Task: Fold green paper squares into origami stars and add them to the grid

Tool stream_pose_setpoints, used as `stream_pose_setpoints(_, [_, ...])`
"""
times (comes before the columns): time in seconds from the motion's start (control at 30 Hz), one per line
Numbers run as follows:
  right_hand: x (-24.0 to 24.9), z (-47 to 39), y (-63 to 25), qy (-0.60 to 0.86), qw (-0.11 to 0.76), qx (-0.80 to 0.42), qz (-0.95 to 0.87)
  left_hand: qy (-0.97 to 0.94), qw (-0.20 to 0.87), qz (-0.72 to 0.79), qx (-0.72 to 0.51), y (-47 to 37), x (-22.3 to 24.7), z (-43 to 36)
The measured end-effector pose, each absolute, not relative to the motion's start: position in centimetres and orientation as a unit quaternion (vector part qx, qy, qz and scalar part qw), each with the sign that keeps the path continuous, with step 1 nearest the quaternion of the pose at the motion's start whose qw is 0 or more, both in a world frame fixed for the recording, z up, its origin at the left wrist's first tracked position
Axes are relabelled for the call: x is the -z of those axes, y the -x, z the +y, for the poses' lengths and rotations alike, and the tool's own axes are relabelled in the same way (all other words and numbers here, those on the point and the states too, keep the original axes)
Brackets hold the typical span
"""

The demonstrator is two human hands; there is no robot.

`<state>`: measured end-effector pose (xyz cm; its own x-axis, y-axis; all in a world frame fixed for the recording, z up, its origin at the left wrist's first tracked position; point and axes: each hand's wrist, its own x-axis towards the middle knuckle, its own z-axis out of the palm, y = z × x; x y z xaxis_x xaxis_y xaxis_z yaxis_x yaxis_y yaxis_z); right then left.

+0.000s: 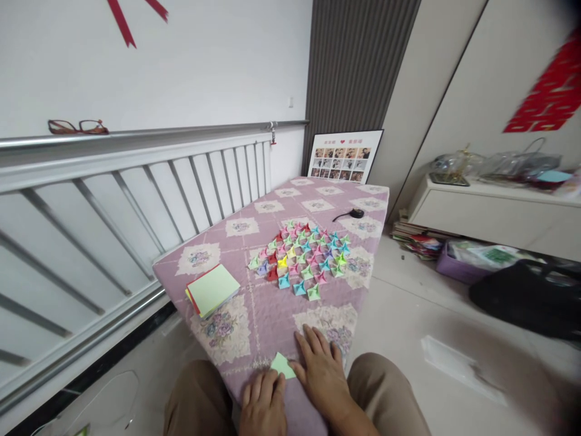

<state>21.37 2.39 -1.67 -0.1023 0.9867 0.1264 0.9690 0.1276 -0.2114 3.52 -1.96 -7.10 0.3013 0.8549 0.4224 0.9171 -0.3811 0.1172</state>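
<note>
A small folded piece of light green paper [283, 366] lies on the tablecloth at the near end, between my two hands. My left hand [264, 401] rests at its lower left, fingers stretched forward and a fingertip at the paper's edge. At its right side, my right hand [321, 367] lies flat with fingers spread, the thumb touching the paper. Several small folded paper pieces [307, 274] in green, pink, blue, red and yellow stand in rows farther up the table. To the left sits a stack of square coloured paper [213, 289], pale green on top.
A black corded item [356, 213] lies toward the far right of the flowered tablecloth [272, 315]. A framed photo board [345, 156] leans at the far end. White radiator [181, 194] along the left; eyeglasses [78, 126] on the rail. Cabinet [494, 218] and black bag [529, 297] stand right.
</note>
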Motion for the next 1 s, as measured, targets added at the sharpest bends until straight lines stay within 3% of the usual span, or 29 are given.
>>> stream_pose_setpoints(0.27, [2.2, 2.2, -23.6, 0.692, 0.189, -0.019, -0.696, 0.792, 0.034, -0.589, 0.159, -4.2, 6.5, -2.2])
stream_pose_setpoints(0.43, [1.0, 1.2, -21.7, 0.570, 0.296, -0.114, -0.758, 0.789, -0.082, -0.592, 0.140, -4.2, 4.4, -1.8])
stream_pose_setpoints(0.6, [0.6, 0.3, -19.1, 0.528, 0.308, -0.158, -0.775, 0.795, -0.185, -0.561, 0.136, -3.2, 1.5, -0.7])
stream_pose_setpoints(0.83, [0.9, -0.1, -19.2, 0.533, 0.311, -0.171, -0.768, 0.820, -0.193, -0.530, 0.092, -2.6, 0.4, 1.6])
stream_pose_setpoints(1.0, [1.0, -0.1, -19.2, 0.529, 0.336, -0.191, -0.756, 0.860, -0.130, -0.494, 0.002, -2.7, -0.6, 2.6])
